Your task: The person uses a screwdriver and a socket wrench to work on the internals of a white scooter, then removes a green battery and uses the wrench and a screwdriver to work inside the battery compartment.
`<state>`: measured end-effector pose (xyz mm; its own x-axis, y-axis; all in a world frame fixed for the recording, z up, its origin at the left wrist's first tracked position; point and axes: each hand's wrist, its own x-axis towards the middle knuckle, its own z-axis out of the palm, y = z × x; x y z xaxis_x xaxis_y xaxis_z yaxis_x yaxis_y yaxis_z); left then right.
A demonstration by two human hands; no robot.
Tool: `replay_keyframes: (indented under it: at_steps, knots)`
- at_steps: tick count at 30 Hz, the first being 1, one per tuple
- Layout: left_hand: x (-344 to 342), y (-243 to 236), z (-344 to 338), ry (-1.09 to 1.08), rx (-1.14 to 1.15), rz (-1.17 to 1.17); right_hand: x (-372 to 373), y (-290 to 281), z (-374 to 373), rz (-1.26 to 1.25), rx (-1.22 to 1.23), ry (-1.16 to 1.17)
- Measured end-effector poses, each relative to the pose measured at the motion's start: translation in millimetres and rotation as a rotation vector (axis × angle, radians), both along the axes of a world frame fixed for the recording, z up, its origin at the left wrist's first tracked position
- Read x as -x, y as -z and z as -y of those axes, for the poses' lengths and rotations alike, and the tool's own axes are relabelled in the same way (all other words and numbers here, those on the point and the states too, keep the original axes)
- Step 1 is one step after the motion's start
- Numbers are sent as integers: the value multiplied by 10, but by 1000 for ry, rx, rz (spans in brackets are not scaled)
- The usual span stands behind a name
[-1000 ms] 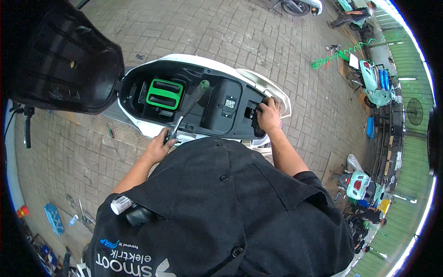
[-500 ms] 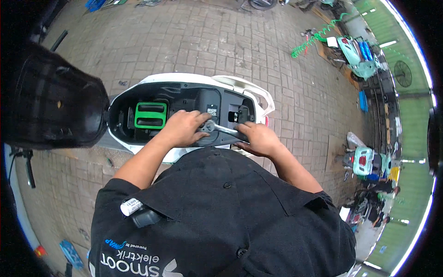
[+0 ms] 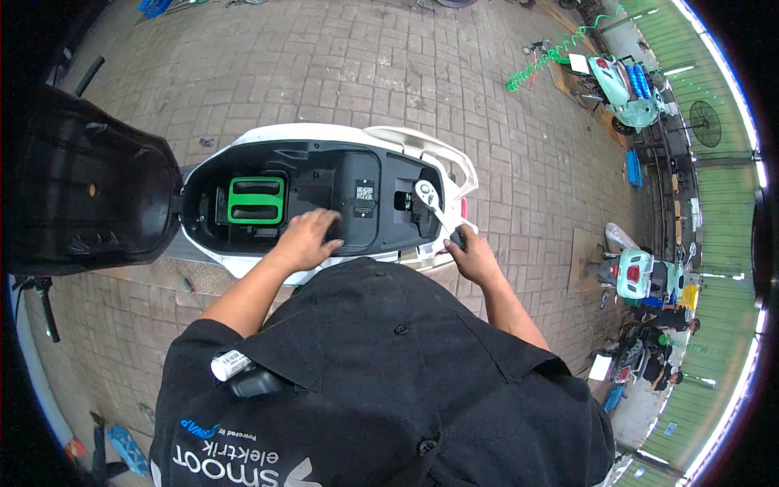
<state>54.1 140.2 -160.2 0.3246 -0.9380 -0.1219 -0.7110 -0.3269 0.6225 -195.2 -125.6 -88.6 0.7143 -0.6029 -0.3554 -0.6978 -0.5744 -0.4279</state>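
Observation:
A white scooter [image 3: 272, 135] stands across in front of me, with its black seat [image 3: 97, 187] flipped up at the left. Inside its dark under-seat compartment [image 3: 312, 191] sits a green battery handle frame [image 3: 257, 221]. Over the near edge of the compartment hovers my left hand [image 3: 304, 241]. Nothing is in it, and its slightly blurred fingers are apart from the thumb. My right hand [image 3: 475, 253] grips the dark handle of a ratchet wrench [image 3: 441, 213] at the tail end. The wrench's round silver head lies above the small latch recess [image 3: 403, 200].
A cream grab rail [image 3: 454, 154] curves round the scooter's tail. Mint scooters [image 3: 629, 93] stand along the right wall, near a green coiled air hose [image 3: 560, 57] and a fan [image 3: 704, 123]. Other people [image 3: 673, 319] are at the lower right. Brick paving surrounds the scooter.
The ratchet wrench has swung from the middle of the compartment to the tail in my right hand. My left hand has let go of its head and drawn back left.

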Motion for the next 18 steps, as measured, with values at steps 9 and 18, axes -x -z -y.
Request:
replay_keyframes:
  at_steps: [9, 18]
  knots:
    - [310, 664, -571, -72, 74, 123, -175, 51, -52, 25, 64, 36]
    - [336, 558, -544, -100, 68, 115, -169, 62, 44, -72, 109, -1]
